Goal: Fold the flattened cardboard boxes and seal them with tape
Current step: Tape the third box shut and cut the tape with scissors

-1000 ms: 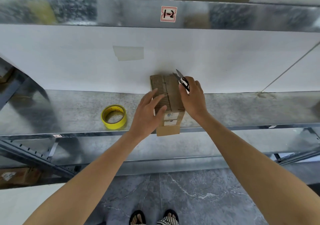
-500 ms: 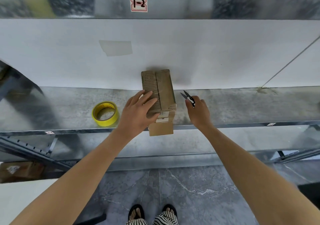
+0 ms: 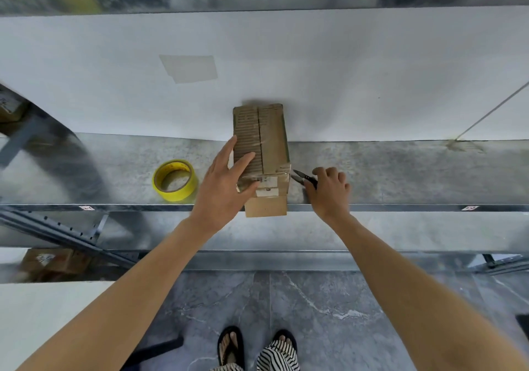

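- The left hand [image 3: 226, 181] lies flat with straight fingers on the top of the box [image 3: 272, 141], thumb at the near top edge. It presses and grips nothing.
- The right hand [image 3: 329, 191] is curled round small black snips [image 3: 305, 179]. It rests on the shelf [image 3: 400, 170], and the blades point at the box's near right corner, just beside it.
- The box stands between the hands at the shelf's front edge, its near end hanging slightly over.
- It is folded up and closed. Clear tape [image 3: 266, 174] glints along the top seam and over the near end, across a white label. The left flap shows bare ribbed corrugation (the outer paper looks stripped off).
- Step in hand, as I judge it: the sealing of this box is at its end, with the strip laid and the snips at the corner, either trimming it or being put down. I cannot tell which.
- Next move likely calls for the left hand to rub the tape flat while steadying the box, so it does not tip off the edge, and for the right hand to free itself of the snips.
- The yellow tape roll [image 3: 175, 180] lies flat on the shelf, left of the left hand, within easy reach.
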